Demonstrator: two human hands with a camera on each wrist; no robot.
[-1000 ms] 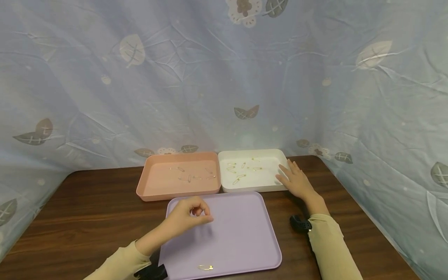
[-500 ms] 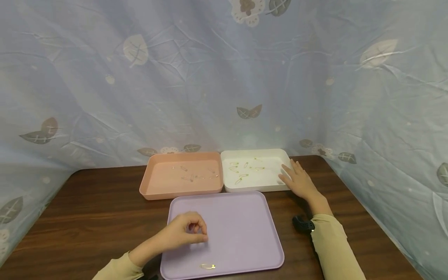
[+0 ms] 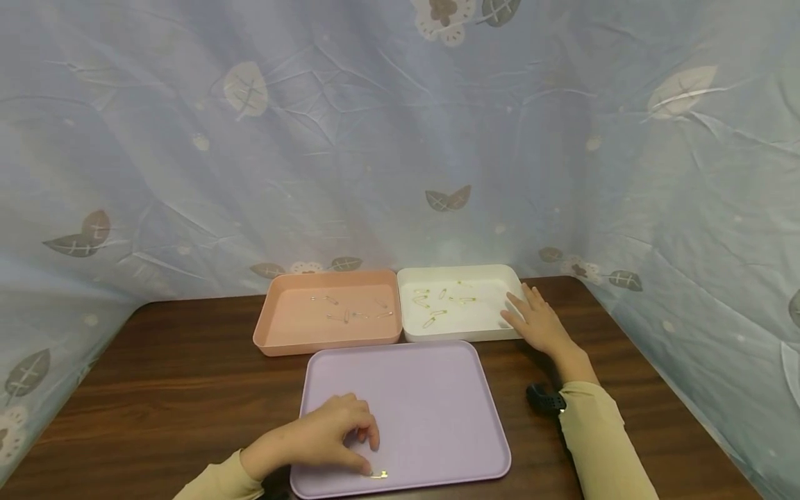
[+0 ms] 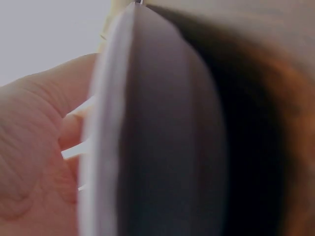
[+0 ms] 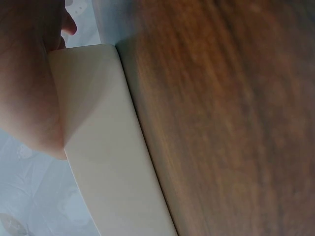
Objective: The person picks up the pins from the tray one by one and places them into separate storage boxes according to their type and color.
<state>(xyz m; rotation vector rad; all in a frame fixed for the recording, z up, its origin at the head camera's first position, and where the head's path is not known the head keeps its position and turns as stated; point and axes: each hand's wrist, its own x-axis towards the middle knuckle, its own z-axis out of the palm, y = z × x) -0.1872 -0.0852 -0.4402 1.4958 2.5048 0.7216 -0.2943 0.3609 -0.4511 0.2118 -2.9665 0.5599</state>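
Pins already lie in the pink tray (image 3: 269, 333) and white tray (image 3: 462, 335), and the left hand (image 3: 325, 441) now pinches the last gold pin (image 3: 378, 475) on the purple tray (image 3: 437, 417), while the right hand (image 3: 537, 323) rests flat on the white tray's edge.

Setting: a staged recording booth, not a lived-in room. Evidence: a wrinkled pale-blue bedsheet (image 3: 375, 139) printed with leaves and flowers, hung as a backdrop and wrapping the back and both sides of a dark wood-grain table (image 3: 156, 389). On the table, three shallow plastic trays: pink tray (image 3: 269, 333), white tray (image 3: 462, 333), lilac tray (image 3: 437, 417). The pink and white trays hold loose safety pins. No household or shop furnishings in view.
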